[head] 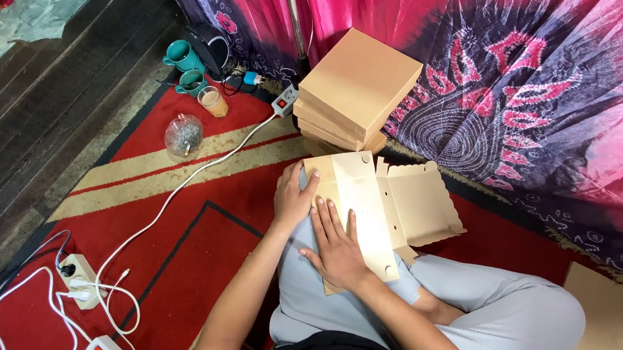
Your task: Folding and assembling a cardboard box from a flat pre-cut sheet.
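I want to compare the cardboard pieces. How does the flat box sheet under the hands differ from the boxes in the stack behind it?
The box sheet lies unfolded and flat on the person's lap, flaps spread; the stacked boxes are folded shut. The left hand and right hand press on the sheet; nothing touches the stack. The sheet is single; the boxes lie piled. Both are plain brown cardboard.

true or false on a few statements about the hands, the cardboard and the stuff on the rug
1. Both hands press on a flat cardboard box blank on the person's lap. True: left hand, right hand.
2. The stack of folded boxes lies behind the blank. True.
3. The two mugs are red. False: they are teal.
4. The right hand holds scissors. False: it lies flat and open, holding nothing.
5. A white power cord runs across the red rug. True.
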